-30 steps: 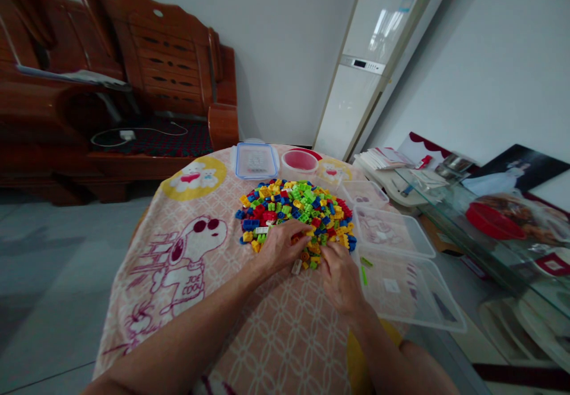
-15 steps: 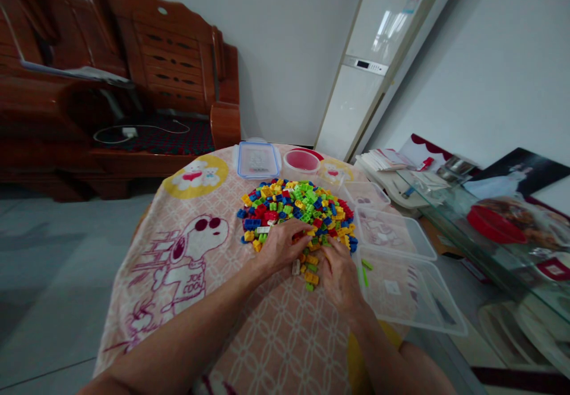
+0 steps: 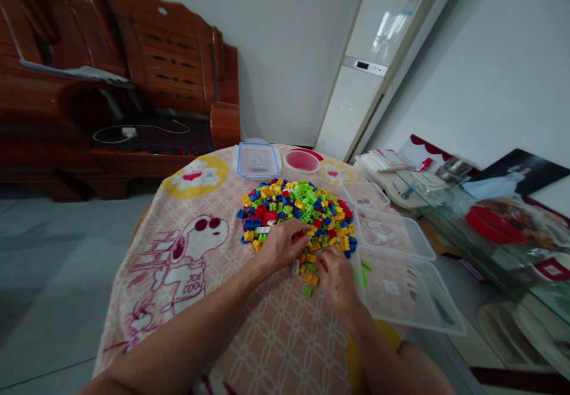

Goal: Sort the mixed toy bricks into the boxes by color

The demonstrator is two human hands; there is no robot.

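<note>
From the head camera I see my left hand [image 3: 280, 245] lying flat, fingers loosely spread, on the near edge of the brick pile [image 3: 296, 205] mid-table, while my right hand [image 3: 338, 276] curls over loose bricks [image 3: 310, 277] beside a clear tub [image 3: 418, 300], its grip hidden.

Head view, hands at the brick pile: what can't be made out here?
All in the head view:
Left hand: its back hides the fingertips in the brick pile; grip unclear.
Right hand: palm down, anything under it hidden.
Clear bin beside it: label too small to read.
Blue-rimmed lid: print too small.
</note>
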